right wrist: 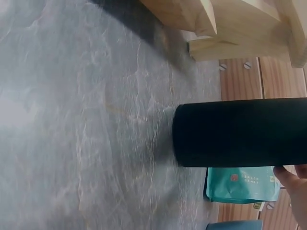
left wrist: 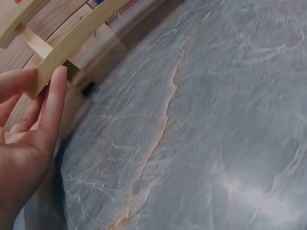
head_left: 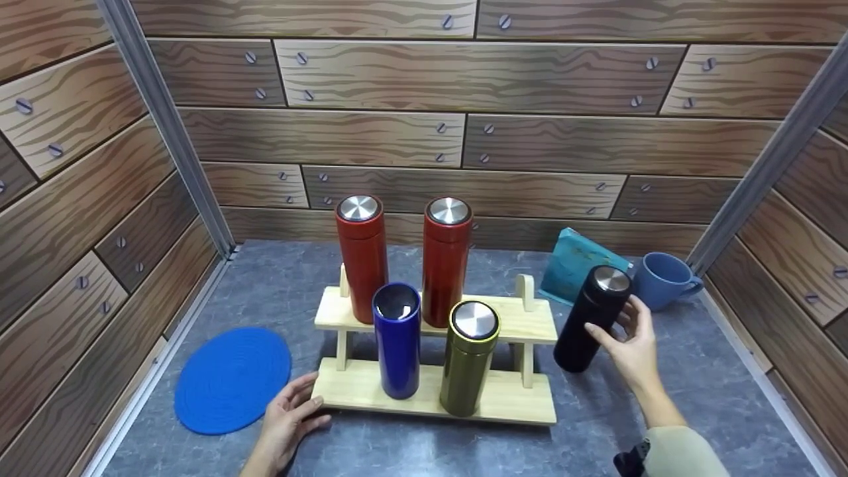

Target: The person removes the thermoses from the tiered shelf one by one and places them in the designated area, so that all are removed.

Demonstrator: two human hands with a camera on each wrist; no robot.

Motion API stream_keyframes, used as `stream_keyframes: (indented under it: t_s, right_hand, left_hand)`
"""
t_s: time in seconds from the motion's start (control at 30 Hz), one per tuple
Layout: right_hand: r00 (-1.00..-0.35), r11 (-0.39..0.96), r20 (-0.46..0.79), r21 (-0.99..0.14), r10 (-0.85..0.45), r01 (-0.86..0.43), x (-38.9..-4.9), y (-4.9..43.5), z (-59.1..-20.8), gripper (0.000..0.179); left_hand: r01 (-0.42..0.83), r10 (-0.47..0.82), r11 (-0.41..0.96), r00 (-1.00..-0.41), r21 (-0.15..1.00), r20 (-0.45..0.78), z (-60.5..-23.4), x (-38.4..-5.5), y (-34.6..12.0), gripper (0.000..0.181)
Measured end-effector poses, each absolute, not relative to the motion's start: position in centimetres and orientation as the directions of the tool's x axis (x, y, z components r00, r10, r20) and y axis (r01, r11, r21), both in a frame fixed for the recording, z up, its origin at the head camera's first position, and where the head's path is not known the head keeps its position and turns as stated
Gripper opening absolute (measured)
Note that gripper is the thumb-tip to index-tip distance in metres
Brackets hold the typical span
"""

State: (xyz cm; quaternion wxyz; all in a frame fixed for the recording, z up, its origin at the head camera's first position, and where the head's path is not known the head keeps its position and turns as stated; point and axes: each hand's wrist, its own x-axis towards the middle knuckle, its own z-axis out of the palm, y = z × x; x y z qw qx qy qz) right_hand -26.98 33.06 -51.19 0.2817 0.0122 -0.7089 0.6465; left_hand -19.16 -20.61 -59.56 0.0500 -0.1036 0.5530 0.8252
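My right hand (head_left: 636, 348) grips a black thermos bottle (head_left: 593, 318) with a silver lid, just right of the wooden rack. In the right wrist view the base of the black thermos bottle (right wrist: 235, 134) is close to the tabletop; I cannot tell whether it touches. My left hand (head_left: 288, 421) pinches the left end of the lower shelf of the two-tier wooden rack (head_left: 523, 397), also seen in the left wrist view. Two red thermos bottles (head_left: 363, 265) (head_left: 446, 271) stand on the upper shelf. A blue bottle (head_left: 399, 351) and an olive-green thermos bottle (head_left: 469, 371) stand on the lower one.
A round blue mat (head_left: 232, 381) lies left of the rack. Behind the black bottle are a teal pouch (head_left: 576, 262) and a blue mug (head_left: 662, 281). Wood-patterned walls (head_left: 397, 139) enclose the grey marbled tabletop (head_left: 397, 450) at the back and sides.
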Motion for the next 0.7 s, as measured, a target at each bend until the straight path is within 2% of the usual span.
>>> stream_keyframes:
  t_s: [0.33,0.7]
  right_hand:
    - [-0.866,0.220,0.380,-0.921,0.326,-0.322,-26.3,34.0,-50.7,0.069]
    - [-0.853,0.291,0.420,-0.896,0.310,-0.335,-23.1,33.5,-48.4,0.052]
  left_hand:
    - [-0.183,-0.048,-0.388,-0.975,0.903,-0.219,-59.5,-19.1,-20.5,0.062]
    - [-0.181,-0.042,-0.374,-0.977,0.910,-0.211,-59.5,-19.1,-20.3,0.066]
